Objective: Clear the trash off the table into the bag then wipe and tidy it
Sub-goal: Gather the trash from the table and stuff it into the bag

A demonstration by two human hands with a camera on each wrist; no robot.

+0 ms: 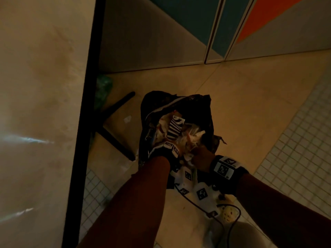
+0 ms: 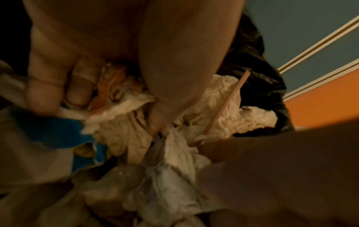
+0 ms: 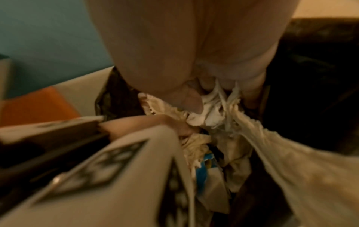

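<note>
Along the left runs our surface [image 1: 41,104], its dark edge bare where we can see it. Just past that edge the black bag [image 1: 198,111] sits on the floor, mouth up, so trash drops straight in. Our left hand [image 2: 93,50] curls its fingers into crumpled tissues [image 2: 223,98] at the near rim, probably packing them down. Our right hand [image 3: 194,64] pinches more tissue beside it. A striped wrapper [image 1: 174,127] pokes up between; a wooden stick [image 2: 225,104] leans inside.

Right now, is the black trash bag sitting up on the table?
No, the black trash bag sits on the floor beside the table, with both hands in its mouth.
</note>
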